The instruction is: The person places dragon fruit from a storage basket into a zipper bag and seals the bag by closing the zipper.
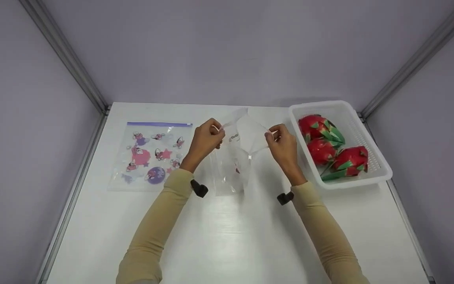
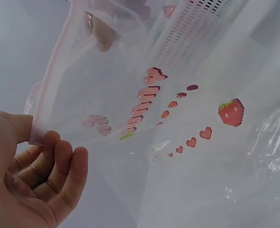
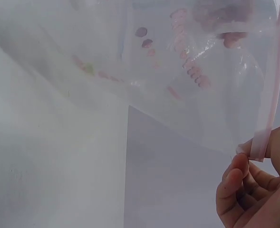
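Between the two hands hangs a clear zip bag (image 1: 227, 175) above the table, its mouth spread apart. Strawberries, small hearts and lettering are printed on its film in the left wrist view. My left hand (image 1: 206, 139) pinches one end of the pink zip strip (image 2: 53, 71) between thumb and fingers. At the other side, my right hand (image 1: 283, 145) pinches the opposite end of the mouth, also seen in the right wrist view, where thumb and forefinger grip the strip (image 3: 273, 90). Nothing shows inside the bag.
A second clear zip bag (image 1: 140, 157) with a purple strip and pink and purple prints lies flat at left. On the right stands a white plastic basket (image 1: 380, 167) holding three red dragon fruits (image 1: 321, 152) with green leaves. Walls enclose the white table (image 1: 219, 244) at back and sides.
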Demonstrator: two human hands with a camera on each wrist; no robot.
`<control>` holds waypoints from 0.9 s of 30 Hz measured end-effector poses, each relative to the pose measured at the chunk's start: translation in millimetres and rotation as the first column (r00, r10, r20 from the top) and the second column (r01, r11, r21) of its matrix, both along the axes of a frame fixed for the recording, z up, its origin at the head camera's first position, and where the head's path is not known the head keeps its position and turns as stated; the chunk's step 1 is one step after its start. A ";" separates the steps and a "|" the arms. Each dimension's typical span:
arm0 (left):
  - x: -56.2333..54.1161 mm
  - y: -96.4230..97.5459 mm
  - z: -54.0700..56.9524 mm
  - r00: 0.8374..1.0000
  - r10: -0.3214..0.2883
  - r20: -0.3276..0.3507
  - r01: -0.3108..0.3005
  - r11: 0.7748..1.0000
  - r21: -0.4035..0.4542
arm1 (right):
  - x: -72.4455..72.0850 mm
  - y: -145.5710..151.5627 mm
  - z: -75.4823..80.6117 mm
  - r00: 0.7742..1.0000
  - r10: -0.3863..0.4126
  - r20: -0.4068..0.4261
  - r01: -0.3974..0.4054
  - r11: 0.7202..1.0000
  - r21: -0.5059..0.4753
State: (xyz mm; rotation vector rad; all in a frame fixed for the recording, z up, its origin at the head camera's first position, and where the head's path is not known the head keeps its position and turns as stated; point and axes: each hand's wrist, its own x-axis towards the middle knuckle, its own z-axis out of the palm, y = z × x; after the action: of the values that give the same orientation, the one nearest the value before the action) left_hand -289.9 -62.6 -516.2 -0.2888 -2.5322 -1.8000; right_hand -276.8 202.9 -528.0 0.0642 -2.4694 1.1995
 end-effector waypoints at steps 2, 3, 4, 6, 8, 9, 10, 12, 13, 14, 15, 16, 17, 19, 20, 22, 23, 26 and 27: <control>-0.3 -2.6 0.3 1.000 -0.003 0.011 0.003 1.000 -0.004 | -0.8 2.6 0.9 1.000 -0.006 -0.006 0.006 1.000 0.003; -0.3 -3.8 0.6 1.000 -0.004 0.016 0.004 1.000 -0.004 | -1.2 3.8 1.3 1.000 -0.010 -0.007 0.010 1.000 0.005; -0.3 -5.0 0.6 1.000 -0.006 0.019 0.007 1.000 -0.007 | -1.5 5.0 1.7 1.000 -0.013 -0.008 0.013 1.000 0.006; -0.6 -7.6 0.2 1.000 -0.014 0.018 0.014 1.000 -0.008 | -2.1 7.2 2.2 1.000 -0.019 -0.007 0.019 1.000 0.012; -0.6 -10.0 0.0 1.000 -0.023 0.013 0.023 1.000 -0.008 | -2.7 9.2 2.4 1.000 -0.026 -0.004 0.026 0.999 0.022; -0.8 -11.2 -0.1 1.000 -0.025 0.011 0.026 1.000 -0.007 | -3.1 10.2 2.2 1.000 -0.029 -0.006 0.029 0.999 0.026; -0.9 -12.3 -0.1 1.000 -0.028 0.009 0.028 1.000 -0.007 | -3.4 11.3 2.3 0.999 -0.032 -0.007 0.032 0.999 0.027; -0.9 -14.5 0.6 1.000 -0.023 0.008 0.023 1.000 -0.008 | -4.1 13.4 2.5 0.999 -0.035 -0.012 0.036 0.999 0.023; -1.1 -15.5 1.0 1.000 -0.022 0.010 0.022 1.000 -0.003 | -4.5 14.4 2.7 0.999 -0.035 -0.014 0.035 0.999 0.019; -1.3 -16.5 1.4 1.000 -0.019 0.013 0.019 1.000 0.000 | -4.9 15.6 2.9 0.999 -0.035 -0.015 0.035 0.999 0.016; -1.5 -17.4 2.0 1.000 -0.015 0.016 0.015 1.000 0.000 | -5.4 16.7 3.0 0.999 -0.035 -0.016 0.035 0.999 0.015; -1.8 -18.1 2.4 1.000 -0.012 0.023 0.012 1.000 -0.001 | -5.8 17.7 3.5 0.999 -0.033 -0.014 0.033 0.999 0.015; -2.2 -18.8 2.8 0.999 -0.010 0.030 0.010 1.000 0.002 | -6.4 18.7 3.6 0.999 -0.031 -0.014 0.031 0.999 0.020; -3.0 -20.0 3.5 0.999 -0.008 0.049 0.008 1.000 0.002 | -7.5 20.5 3.9 0.999 -0.029 -0.013 0.030 0.999 0.033; -3.2 -20.6 3.9 0.998 -0.007 0.057 0.007 1.000 -0.002 | -8.1 21.3 3.8 1.000 -0.028 -0.013 0.028 0.999 0.040; -3.2 -22.0 4.8 0.998 -0.007 0.064 0.008 1.000 -0.016 | -9.1 22.4 4.1 1.000 -0.025 -0.015 0.026 0.998 0.053; -3.2 -22.8 5.1 0.998 -0.007 0.060 0.009 1.000 -0.022 | -9.6 22.8 4.2 1.000 -0.024 -0.015 0.025 0.998 0.055; -3.0 -24.2 5.8 0.999 -0.005 0.046 0.007 0.999 -0.042 | -11.1 23.6 3.8 1.000 -0.022 -0.014 0.023 0.998 0.057; -3.0 -24.5 5.7 0.999 -0.005 0.039 0.007 0.999 -0.045 | -11.3 23.6 3.7 1.000 -0.022 -0.011 0.023 0.998 0.055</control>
State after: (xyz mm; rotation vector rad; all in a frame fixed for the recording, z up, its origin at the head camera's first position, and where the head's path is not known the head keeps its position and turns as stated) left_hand -292.9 -87.1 -510.5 -0.2656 -2.6043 -1.7695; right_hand -288.2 226.5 -524.3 0.0580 -2.4878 1.1187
